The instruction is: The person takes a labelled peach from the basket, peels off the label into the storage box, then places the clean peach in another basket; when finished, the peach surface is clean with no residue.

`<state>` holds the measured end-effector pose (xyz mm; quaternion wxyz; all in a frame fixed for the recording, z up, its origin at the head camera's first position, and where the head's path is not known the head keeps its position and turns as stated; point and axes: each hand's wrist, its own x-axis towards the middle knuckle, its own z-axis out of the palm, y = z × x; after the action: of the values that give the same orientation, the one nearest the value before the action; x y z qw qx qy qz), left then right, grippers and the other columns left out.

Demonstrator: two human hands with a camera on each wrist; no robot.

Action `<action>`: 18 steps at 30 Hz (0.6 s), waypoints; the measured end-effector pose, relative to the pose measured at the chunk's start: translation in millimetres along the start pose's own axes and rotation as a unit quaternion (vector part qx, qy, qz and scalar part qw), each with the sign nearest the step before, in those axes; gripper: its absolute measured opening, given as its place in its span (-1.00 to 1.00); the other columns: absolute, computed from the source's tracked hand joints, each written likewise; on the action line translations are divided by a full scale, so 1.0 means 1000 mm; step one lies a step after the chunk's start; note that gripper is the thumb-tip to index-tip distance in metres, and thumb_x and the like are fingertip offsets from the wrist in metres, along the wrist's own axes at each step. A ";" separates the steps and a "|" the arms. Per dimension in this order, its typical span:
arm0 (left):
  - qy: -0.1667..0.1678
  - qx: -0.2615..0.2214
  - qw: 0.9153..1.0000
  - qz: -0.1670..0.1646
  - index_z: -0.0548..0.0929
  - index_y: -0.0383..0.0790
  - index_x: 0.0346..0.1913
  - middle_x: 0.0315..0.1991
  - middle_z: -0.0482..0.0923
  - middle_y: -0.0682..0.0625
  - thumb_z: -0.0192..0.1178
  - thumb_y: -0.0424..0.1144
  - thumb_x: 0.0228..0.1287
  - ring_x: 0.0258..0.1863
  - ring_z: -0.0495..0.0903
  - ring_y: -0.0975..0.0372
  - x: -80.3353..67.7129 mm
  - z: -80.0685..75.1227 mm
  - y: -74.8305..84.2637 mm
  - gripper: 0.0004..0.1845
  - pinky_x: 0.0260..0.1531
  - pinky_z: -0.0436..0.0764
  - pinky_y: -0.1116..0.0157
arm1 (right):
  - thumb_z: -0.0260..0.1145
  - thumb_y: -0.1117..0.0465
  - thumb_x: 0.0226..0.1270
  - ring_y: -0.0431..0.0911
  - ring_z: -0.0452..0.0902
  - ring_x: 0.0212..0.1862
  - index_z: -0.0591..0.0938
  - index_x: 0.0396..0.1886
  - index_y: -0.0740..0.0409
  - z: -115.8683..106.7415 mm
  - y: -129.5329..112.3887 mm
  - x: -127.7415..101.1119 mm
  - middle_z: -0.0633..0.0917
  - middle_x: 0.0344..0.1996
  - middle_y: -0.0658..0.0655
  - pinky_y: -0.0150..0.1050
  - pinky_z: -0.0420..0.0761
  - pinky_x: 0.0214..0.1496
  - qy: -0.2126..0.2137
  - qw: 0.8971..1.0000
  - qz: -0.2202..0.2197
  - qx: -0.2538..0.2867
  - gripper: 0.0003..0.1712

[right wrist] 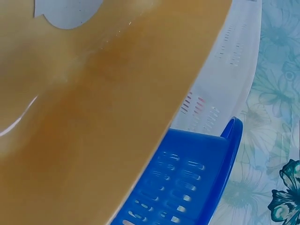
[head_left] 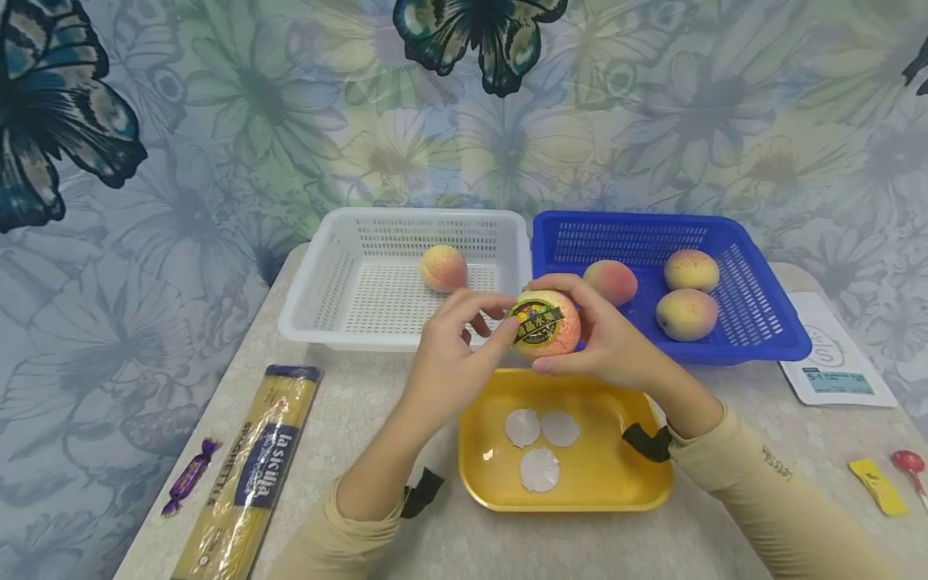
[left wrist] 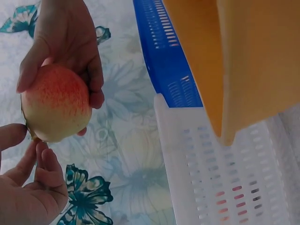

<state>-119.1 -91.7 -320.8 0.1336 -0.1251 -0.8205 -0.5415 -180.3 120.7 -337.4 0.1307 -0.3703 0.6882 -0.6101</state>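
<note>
Above the yellow tray [head_left: 565, 498], my right hand [head_left: 616, 342] grips a peach [head_left: 568, 330] from its right side. A round black-and-gold sticker [head_left: 538, 322] with fruit pictures faces me on the peach. My left hand [head_left: 453, 350] has its thumb and fingertips at the sticker's left edge, pinching it. The left wrist view shows the peach [left wrist: 58, 101] from behind, red above and pale below, with the right hand [left wrist: 70, 42] around it and the left hand's fingertips [left wrist: 37, 149] meeting at its edge. Neither hand shows clearly in the right wrist view.
A white basket [head_left: 348, 336] holds one peach [head_left: 444, 268]. The blue basket [head_left: 754, 350] beside it holds three peaches. Three pale round pieces [head_left: 540, 470] lie in the tray. A spaghetti pack [head_left: 254, 475] and purple candy [head_left: 190, 477] lie left; a white pouch [head_left: 834, 346], yellow packet [head_left: 879, 486] and lollipop [head_left: 909, 461] right.
</note>
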 end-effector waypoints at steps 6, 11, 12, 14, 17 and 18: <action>0.008 -0.018 1.000 -0.018 0.71 -0.01 -0.11 -0.24 0.61 0.16 0.30 -0.14 0.32 -0.28 0.48 0.27 0.002 0.004 0.004 -0.87 -0.30 0.48 0.22 | 0.53 0.52 -0.02 -0.06 0.56 0.13 0.27 0.37 0.20 -0.001 -0.001 -0.001 0.48 0.17 0.19 -0.21 0.71 0.03 0.000 1.000 0.005 -0.010 -0.05; -0.002 -0.044 0.998 -0.036 0.72 -0.07 -0.16 -0.27 0.66 0.10 0.32 -0.17 0.30 -0.33 0.49 0.24 0.005 0.004 0.005 -0.88 -0.33 0.42 0.32 | 0.54 0.51 -0.03 -0.09 0.55 0.14 0.28 0.36 0.20 -0.001 -0.003 -0.002 0.47 0.17 0.16 -0.23 0.70 0.05 0.004 1.000 0.002 -0.026 -0.05; -0.005 -0.055 0.998 -0.039 0.72 -0.09 -0.16 -0.28 0.66 0.07 0.32 -0.19 0.29 -0.34 0.49 0.24 0.006 0.004 0.005 -0.89 -0.34 0.43 0.33 | 0.55 0.51 -0.03 -0.09 0.55 0.14 0.28 0.36 0.20 -0.001 -0.003 -0.003 0.48 0.17 0.16 -0.23 0.70 0.06 0.004 1.000 0.002 -0.029 -0.05; -0.010 -0.075 0.996 -0.043 0.73 -0.13 -0.18 -0.30 0.66 0.03 0.33 -0.22 0.28 -0.36 0.49 0.23 0.007 0.004 0.005 -0.89 -0.35 0.45 0.35 | 0.55 0.50 -0.03 -0.09 0.55 0.14 0.28 0.37 0.20 -0.001 -0.004 -0.004 0.48 0.17 0.16 -0.24 0.69 0.07 0.004 0.999 0.001 -0.034 -0.05; -0.013 -0.104 0.993 -0.049 0.73 -0.18 -0.20 -0.33 0.64 -0.01 0.34 -0.27 0.26 -0.37 0.50 0.22 0.009 0.005 0.004 -0.91 -0.37 0.47 0.37 | 0.54 0.50 -0.02 -0.09 0.55 0.14 0.28 0.37 0.18 -0.001 -0.004 -0.004 0.48 0.17 0.16 -0.24 0.69 0.07 0.002 0.999 0.003 -0.035 -0.05; -0.014 -0.112 0.992 -0.050 0.73 -0.19 -0.21 -0.34 0.63 -0.02 0.34 -0.28 0.25 -0.37 0.51 0.22 0.009 0.005 0.004 -0.91 -0.37 0.47 0.38 | 0.54 0.50 -0.01 -0.09 0.56 0.14 0.28 0.37 0.18 -0.002 -0.004 -0.005 0.48 0.17 0.16 -0.24 0.69 0.07 0.002 0.999 0.004 -0.036 -0.05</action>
<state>-126.6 -84.9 -315.7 0.0802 -0.1050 -0.7620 -0.6340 -176.6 125.1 -334.5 0.1178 -0.3708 0.7116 -0.5850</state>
